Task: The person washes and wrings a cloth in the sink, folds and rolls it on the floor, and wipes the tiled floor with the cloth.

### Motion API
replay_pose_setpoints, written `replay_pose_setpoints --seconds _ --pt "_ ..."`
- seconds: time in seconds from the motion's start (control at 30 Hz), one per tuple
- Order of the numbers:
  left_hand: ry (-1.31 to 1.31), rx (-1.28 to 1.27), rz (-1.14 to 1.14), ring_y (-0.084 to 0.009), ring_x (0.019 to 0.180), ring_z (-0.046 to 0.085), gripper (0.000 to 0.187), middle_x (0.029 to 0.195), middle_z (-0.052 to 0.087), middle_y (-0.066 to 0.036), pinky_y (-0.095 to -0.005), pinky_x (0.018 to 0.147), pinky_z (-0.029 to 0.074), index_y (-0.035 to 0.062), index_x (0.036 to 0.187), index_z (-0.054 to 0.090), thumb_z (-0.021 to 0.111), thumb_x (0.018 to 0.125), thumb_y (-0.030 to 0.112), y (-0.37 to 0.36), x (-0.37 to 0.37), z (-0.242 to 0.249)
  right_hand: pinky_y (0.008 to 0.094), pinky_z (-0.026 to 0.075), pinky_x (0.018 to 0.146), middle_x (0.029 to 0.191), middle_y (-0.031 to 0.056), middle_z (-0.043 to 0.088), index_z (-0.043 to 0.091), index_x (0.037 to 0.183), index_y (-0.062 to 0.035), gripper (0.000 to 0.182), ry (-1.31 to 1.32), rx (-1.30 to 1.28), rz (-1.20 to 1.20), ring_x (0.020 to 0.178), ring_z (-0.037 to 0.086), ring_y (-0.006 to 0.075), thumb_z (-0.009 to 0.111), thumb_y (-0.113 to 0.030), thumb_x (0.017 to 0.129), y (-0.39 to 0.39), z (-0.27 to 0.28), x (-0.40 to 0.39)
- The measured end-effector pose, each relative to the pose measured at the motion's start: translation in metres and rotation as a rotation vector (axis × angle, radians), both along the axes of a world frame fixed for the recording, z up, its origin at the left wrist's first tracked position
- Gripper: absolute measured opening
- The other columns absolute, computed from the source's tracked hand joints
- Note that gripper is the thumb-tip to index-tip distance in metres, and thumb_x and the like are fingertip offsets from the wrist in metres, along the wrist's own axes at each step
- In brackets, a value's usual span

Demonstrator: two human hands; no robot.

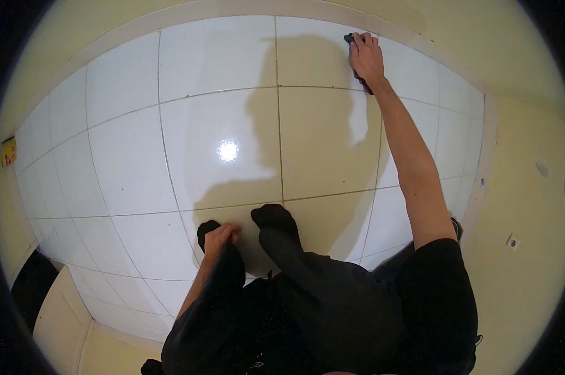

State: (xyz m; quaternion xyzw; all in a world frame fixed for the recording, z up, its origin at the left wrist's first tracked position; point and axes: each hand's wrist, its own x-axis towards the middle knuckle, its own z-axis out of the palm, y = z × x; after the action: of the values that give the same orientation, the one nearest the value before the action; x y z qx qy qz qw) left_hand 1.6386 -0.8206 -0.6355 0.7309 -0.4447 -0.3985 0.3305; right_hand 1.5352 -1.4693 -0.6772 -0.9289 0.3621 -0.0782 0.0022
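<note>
At the far right of the white tiled floor (226, 112), close to the wall, my right hand (367, 59) presses down on a dark cloth (349, 39). The cloth shows past the fingers and below the palm; the rest is hidden under the hand. My right arm is stretched far forward. Near my body, my left hand (221, 235) is bent inward with curled fingers, against my dark trouser leg and just by my left foot. Whether anything is inside those fingers is hidden. Both feet wear black socks; the right foot (275, 217) stands on the tiles.
A pale skirting (216, 11) and yellowish walls border the floor. At the left edge stands a small yellow and red box (8, 152). A pale door (62, 306) is at lower left, a wall socket (513, 242) on the right. My shadow falls across the middle tiles.
</note>
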Motion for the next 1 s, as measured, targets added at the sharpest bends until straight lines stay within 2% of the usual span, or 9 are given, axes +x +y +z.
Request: replay_pose_setpoints --seconds 0.17,0.27,0.4,0.6,0.7,0.8,0.9,1.0 --pt "-0.048 0.002 0.001 -0.0238 0.068 0.068 0.022 0.08 0.063 -0.004 -0.0339 0.059 0.052 0.0103 0.096 0.065 0.067 0.076 0.002 0.0 -0.001 -0.001 0.053 0.05 0.093 0.124 0.0137 0.058 0.061 0.129 -0.0081 0.034 -0.026 -0.134 -0.088 0.117 0.056 0.0337 0.056 -0.026 0.101 0.003 -0.003 0.011" --pt "-0.078 -0.025 0.012 -0.0232 0.068 0.068 0.023 0.08 0.063 -0.004 -0.0336 0.059 0.052 0.0104 0.097 0.065 0.067 0.076 0.002 0.003 -0.007 -0.004 0.0524 0.051 0.091 0.124 0.0137 0.059 0.061 0.126 -0.0067 0.033 0.024 -0.116 -0.169 0.117 0.056 0.0334 0.058 -0.025 0.1 0.012 0.002 0.022" --pt "-0.085 -0.002 -0.009 -0.0222 0.068 0.068 0.023 0.081 0.064 -0.004 -0.0333 0.06 0.052 0.0108 0.098 0.067 0.067 0.077 0.002 0.0 -0.002 0.0 0.052 0.051 0.089 0.123 0.0137 0.058 0.061 0.126 -0.0058 0.033 0.03 -0.08 -0.115 0.116 0.057 0.0333 0.06 -0.022 0.098 0.022 0.001 0.012" --pt "-0.045 0.025 -0.007 -0.0219 0.069 0.068 0.023 0.081 0.064 -0.003 -0.0329 0.061 0.053 0.0114 0.1 0.068 0.067 0.078 0.004 0.002 -0.001 0.001 0.0526 0.051 0.087 0.121 0.0139 0.058 0.063 0.124 -0.0042 0.032 -0.077 -0.204 -0.144 0.112 0.058 0.0338 0.061 -0.021 0.097 0.014 -0.005 0.023" --pt "-0.084 -0.03 0.017 -0.0213 0.069 0.068 0.024 0.08 0.063 -0.003 -0.0325 0.06 0.053 0.0112 0.1 0.068 0.068 0.076 0.004 0.005 -0.004 -0.008 0.0528 0.051 0.088 0.119 0.0138 0.059 0.064 0.126 -0.0038 0.034 -0.025 -0.074 -0.075 0.112 0.058 0.0341 0.061 -0.021 0.097 0.015 0.001 0.014" --pt "-0.068 -0.018 0.015 -0.021 0.069 0.069 0.025 0.079 0.063 -0.003 -0.0326 0.06 0.053 0.0111 0.1 0.068 0.068 0.076 0.004 0.004 -0.004 -0.007 0.0536 0.05 0.09 0.118 0.0131 0.06 0.063 0.128 -0.004 0.036 -0.03 -0.061 -0.025 0.114 0.057 0.0335 0.061 -0.021 0.097 0.009 0.002 0.009" --pt "-0.084 -0.028 0.001 -0.0209 0.068 0.068 0.026 0.079 0.063 -0.003 -0.0328 0.06 0.053 0.0108 0.099 0.067 0.068 0.075 0.003 -0.001 -0.002 -0.002 0.0543 0.048 0.091 0.117 0.0126 0.061 0.063 0.127 -0.0039 0.035 -0.103 -0.166 -0.086 0.115 0.056 0.033 0.061 -0.021 0.097 0.01 -0.002 0.017" --pt "-0.06 0.025 0.023 -0.0209 0.067 0.068 0.026 0.08 0.064 -0.003 -0.0328 0.06 0.053 0.0114 0.099 0.067 0.068 0.074 0.002 0.0 -0.002 0.002 0.0547 0.047 0.092 0.119 0.0129 0.061 0.063 0.126 -0.0044 0.034 0.033 -0.072 -0.116 0.115 0.056 0.0332 0.06 -0.022 0.097 0.021 0.008 0.019"
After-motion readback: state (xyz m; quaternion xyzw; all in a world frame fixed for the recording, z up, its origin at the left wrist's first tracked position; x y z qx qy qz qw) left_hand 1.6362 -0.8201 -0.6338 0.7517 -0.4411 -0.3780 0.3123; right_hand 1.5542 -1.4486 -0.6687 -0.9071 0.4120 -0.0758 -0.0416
